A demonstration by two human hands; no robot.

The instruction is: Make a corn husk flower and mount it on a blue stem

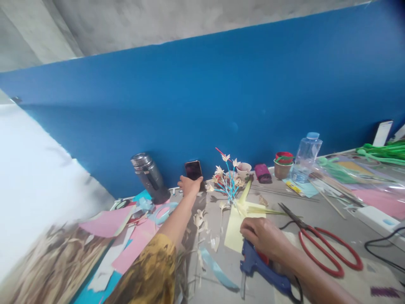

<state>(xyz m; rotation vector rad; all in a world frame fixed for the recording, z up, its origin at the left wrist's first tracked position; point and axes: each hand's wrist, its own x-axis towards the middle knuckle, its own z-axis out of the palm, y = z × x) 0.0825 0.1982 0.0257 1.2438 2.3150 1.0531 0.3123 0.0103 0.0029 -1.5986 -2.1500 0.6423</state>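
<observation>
My left hand (pixel 190 185) reaches to the far side of the table, its thumb and fingers at the lower edges of a dark smartphone (pixel 193 169) propped against the blue wall. Curled on the near right, my right hand (pixel 265 236) rests by a blue hot glue gun (pixel 264 270). Whatever its fingers hold, if anything, is hidden. Between and beyond the hands stands a bunch of pale craft flowers (pixel 229 181) with light-blue stems. A yellow paper sheet (pixel 234 232) lies under its base. Loose pale flowers (pixel 200 220) lie nearer my left forearm.
Red-handled scissors (pixel 325 245) lie right of my right hand. A dark thermos (pixel 150 177), a paper cup (pixel 244 171) and a clear plastic bottle (pixel 305 156) stand along the blue wall (pixel 190 101). Pink paper (pixel 136 245) and dried husks (pixel 60 266) are at left.
</observation>
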